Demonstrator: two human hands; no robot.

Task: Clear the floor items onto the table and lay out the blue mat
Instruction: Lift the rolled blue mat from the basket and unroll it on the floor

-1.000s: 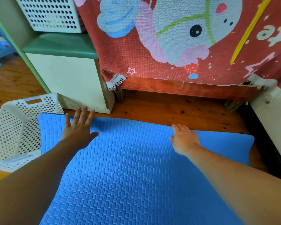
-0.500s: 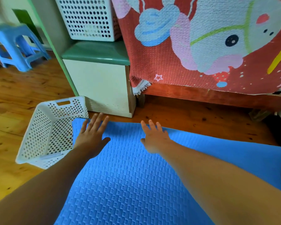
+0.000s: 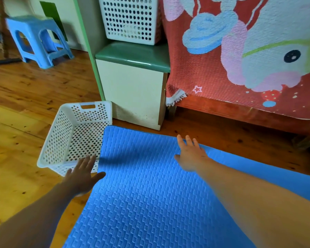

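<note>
The blue mat (image 3: 147,194), with an embossed brick pattern, lies flat on the wooden floor and fills the lower middle of the head view. My right hand (image 3: 191,155) rests palm down on the mat near its far edge, fingers spread. My left hand (image 3: 83,173) hovers at the mat's left edge, fingers apart, over the near rim of a white perforated basket (image 3: 61,133). The basket stands empty on the floor and the mat's far left corner overlaps it. Neither hand holds anything.
A cream cabinet with a green top (image 3: 132,86) stands just beyond the mat, with a second white basket (image 3: 131,18) on it. A red patterned blanket (image 3: 240,59) hangs over a wooden bed frame on the right. A blue plastic stool (image 3: 36,40) stands far left.
The view has swung left. My left hand has slid off the mat's surface to its left edge beside the basket, and my right hand has moved left along the far edge.
</note>
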